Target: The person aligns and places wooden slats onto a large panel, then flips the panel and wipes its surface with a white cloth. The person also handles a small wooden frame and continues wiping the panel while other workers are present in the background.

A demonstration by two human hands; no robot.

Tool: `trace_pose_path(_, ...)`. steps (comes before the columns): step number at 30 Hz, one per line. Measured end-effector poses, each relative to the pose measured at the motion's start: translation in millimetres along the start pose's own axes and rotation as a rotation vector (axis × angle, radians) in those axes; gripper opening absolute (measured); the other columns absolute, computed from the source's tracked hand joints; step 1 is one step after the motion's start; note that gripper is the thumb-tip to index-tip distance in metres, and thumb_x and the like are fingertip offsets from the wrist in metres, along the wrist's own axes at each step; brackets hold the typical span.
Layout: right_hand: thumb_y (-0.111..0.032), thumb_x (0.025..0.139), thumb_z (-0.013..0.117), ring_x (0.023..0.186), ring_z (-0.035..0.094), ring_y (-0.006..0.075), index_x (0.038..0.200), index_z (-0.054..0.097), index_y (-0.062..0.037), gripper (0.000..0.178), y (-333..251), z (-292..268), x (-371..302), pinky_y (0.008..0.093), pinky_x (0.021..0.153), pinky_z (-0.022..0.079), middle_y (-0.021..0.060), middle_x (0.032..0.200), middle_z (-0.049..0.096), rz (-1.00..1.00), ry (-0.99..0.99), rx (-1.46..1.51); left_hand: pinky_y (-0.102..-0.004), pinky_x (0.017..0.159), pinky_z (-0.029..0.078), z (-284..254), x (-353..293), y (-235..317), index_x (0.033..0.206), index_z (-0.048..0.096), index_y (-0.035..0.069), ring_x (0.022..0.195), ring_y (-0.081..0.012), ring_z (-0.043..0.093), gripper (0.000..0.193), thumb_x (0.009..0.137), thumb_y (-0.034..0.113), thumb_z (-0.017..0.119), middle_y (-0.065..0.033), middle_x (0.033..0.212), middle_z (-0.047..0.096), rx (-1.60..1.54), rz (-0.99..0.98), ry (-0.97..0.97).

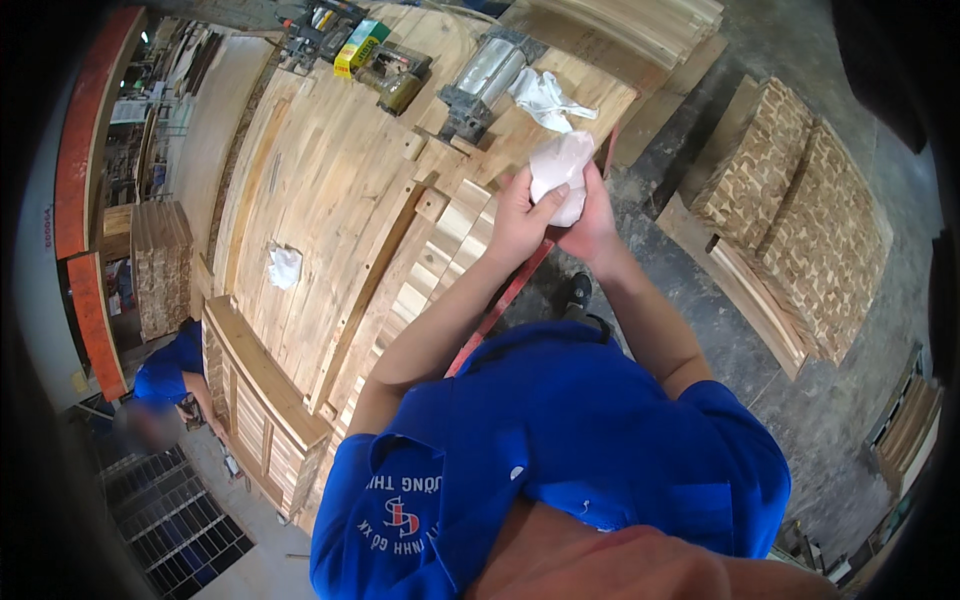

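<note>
Both of my hands are raised over the table's right edge, closed around a pale, pinkish-white folded cloth [562, 165]. My left hand [522, 218] grips its lower left side, with the thumb laid across the front. On the other side, the fingers of my right hand [592, 218] wrap the cloth's right and lower edge. Just beyond it a crumpled white rag [548, 100] lies on the wooden worktable [310, 165]. A pneumatic cylinder clamp [488, 82] is mounted beside that rag. Under my left forearm run striped wooden slats [445, 245] along a rail.
Power tools [395, 82] and a yellow-green box [360, 48] sit at the far side. Another white rag [284, 266] lies left. A person in blue [170, 370] bends by a wooden frame [265, 400]. Stacked wood panels [800, 215] stand on the floor at right.
</note>
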State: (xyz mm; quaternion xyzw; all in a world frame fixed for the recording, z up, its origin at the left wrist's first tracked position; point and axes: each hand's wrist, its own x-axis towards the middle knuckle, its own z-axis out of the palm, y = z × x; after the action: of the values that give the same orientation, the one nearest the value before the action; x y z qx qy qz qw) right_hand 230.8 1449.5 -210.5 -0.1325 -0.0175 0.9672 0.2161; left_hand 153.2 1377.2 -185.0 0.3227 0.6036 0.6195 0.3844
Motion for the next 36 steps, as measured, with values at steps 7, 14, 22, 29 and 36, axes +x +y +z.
trace_pose_path(7, -0.024, 0.083, 0.059, 0.117, 0.05, 0.0347, 0.136, 0.031, -0.0047, 0.063, -56.0, 15.0, -8.8, 0.0419, 0.072, 0.054, 0.0173, 0.128, 0.048, -0.222, -0.084, -0.368, -0.0469, 0.099, 0.033, -40.5, -70.0, 32.0, 0.133, 0.037, 0.01, 0.12, -0.0374, 0.039, 0.075, 0.073, 0.034, 0.074, -0.0245, 0.138, 0.032, 1.249, -0.007, 0.031)
trace_pose_path(14, -0.026, 0.088, 0.055, 0.079, 0.051, 0.0219, 0.131, 0.039, -0.003, 0.051, -82.5, -32.8, -5.0, 0.0284, 0.051, 0.04, 0.0165, 0.117, 0.053, -0.166, -0.382, 0.104, -0.0528, 0.101, 0.025, -63.0, -82.0, 14.7, 0.14, 0.029, 0.019, 0.12, -0.0462, 0.032, 0.094, 0.062, 0.038, 0.078, -0.0294, 0.134, 0.027, 1.556, -0.233, 0.136)
trace_pose_path(22, -0.009, 0.076, 0.047, 0.086, 0.056, 0.0268, 0.139, 0.029, -0.0089, 0.066, -57.9, -41.5, 9.8, 0.0287, 0.05, 0.047, 0.0172, 0.134, 0.042, 0.049, -0.279, -0.057, -0.0531, 0.098, 0.029, -55.7, -108.3, 78.3, 0.138, 0.034, 0.015, 0.116, -0.0449, 0.035, 0.093, 0.059, 0.035, 0.081, -0.0283, 0.13, 0.031, 1.445, -0.165, 0.136)
trace_pose_path(29, -0.041, 0.09, 0.052, 0.081, 0.061, 0.018, 0.13, 0.038, -0.0025, 0.058, -6.6, -8.6, 38.2, 0.023, 0.053, 0.05, 0.0168, 0.116, 0.057, 0.234, -0.243, -0.423, -0.0521, 0.101, 0.03, -58.2, -131.0, 113.8, 0.141, 0.027, 0.009, 0.127, -0.0466, 0.027, 0.105, 0.055, 0.025, 0.086, -0.0312, 0.134, 0.026, 1.425, -0.163, 0.13)
trace_pose_path(36, -0.028, 0.086, 0.065, 0.085, 0.061, 0.0113, 0.119, 0.052, -0.0053, 0.043, 8.3, 48.7, 45.5, 0.0256, 0.07, 0.05, 0.0046, 0.098, 0.061, 0.177, -0.365, -0.53, -0.0541, 0.093, 0.035, -65.3, -141.4, 123.3, 0.137, 0.031, 0.012, 0.117, -0.0446, 0.034, 0.104, 0.052, 0.03, 0.087, -0.0276, 0.131, 0.027, 1.412, -0.088, 0.161)
